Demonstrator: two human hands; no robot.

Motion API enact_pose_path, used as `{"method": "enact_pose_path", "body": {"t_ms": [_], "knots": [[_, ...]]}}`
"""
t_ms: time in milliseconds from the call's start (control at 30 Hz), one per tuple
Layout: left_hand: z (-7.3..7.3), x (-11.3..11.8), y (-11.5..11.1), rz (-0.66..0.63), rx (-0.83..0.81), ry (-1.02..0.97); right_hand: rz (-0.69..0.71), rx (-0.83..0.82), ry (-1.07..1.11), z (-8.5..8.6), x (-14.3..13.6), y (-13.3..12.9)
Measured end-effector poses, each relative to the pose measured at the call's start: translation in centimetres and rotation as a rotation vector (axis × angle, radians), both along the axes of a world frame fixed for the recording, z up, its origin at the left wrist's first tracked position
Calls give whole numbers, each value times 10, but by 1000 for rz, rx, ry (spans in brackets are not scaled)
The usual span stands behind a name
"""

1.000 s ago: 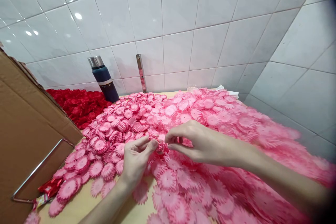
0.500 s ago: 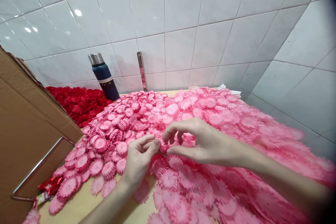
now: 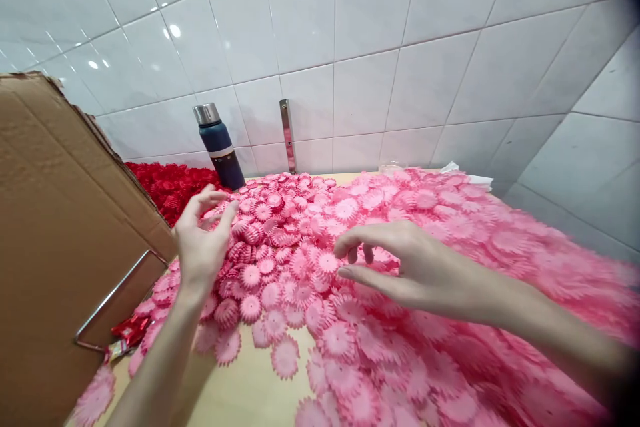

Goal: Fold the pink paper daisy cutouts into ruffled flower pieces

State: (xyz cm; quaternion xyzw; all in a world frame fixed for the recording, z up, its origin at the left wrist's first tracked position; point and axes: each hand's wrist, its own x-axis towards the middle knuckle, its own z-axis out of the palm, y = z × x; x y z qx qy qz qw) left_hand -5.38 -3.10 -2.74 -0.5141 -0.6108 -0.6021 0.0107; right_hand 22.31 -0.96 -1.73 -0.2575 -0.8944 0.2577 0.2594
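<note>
Pink round petal pieces with jagged edges are heaped across the tabletop, many with a small hole in the middle. My left hand is raised over the left part of the heap, its thumb and fingers apart and nothing visible in them. Over the middle of the heap is my right hand. Its fingers are bent, with a gap between thumb and forefinger, and I see no piece there. The undersides of its other fingers are partly hidden.
At the left stands a cardboard box, with a metal wire frame and red wrapper beside it. Behind are red petal pieces, a dark blue bottle and a metal strip against the tiled wall.
My left hand has moved left and up, away from my right hand, and its pinched fingers have spread. A pink piece at the fingertips is no longer there. The camera view has turned left.
</note>
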Motion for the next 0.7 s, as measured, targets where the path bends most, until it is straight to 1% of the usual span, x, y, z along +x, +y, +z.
{"method": "enact_pose_path", "body": {"t_ms": [33,67,100,133,200,233,267,300,400,500,600,667,700], "knots": [[4,-13,0,87,-46,99,-3,9,-2,1,0,-1],[6,-26,-2,147,-112,192,-4,16,-3,1,1,-1],[7,-36,-4,160,-195,278,-3,20,-5,2,1,-1],[6,-46,-7,142,-285,358,-1,19,-9,2,1,-2],[1,-59,-13,59,-473,526,10,12,-19,3,0,-2],[-3,-63,-16,10,-534,600,19,6,-23,4,0,-2],[-6,-66,-18,-33,-566,658,27,2,-26,4,0,-3],[-10,-68,-19,-37,-554,683,38,0,-27,4,0,-3],[-13,-68,-20,28,-447,665,63,6,-26,6,-1,-4],[-4,-57,-21,104,-342,584,66,16,-19,7,-1,-4],[10,-37,-25,25,-229,346,61,9,-12,7,-1,-4],[17,-19,-27,-99,-200,190,59,0,-19,6,-1,-4],[19,-10,-29,-182,-195,100,56,-1,-22,5,-2,-4]]}}
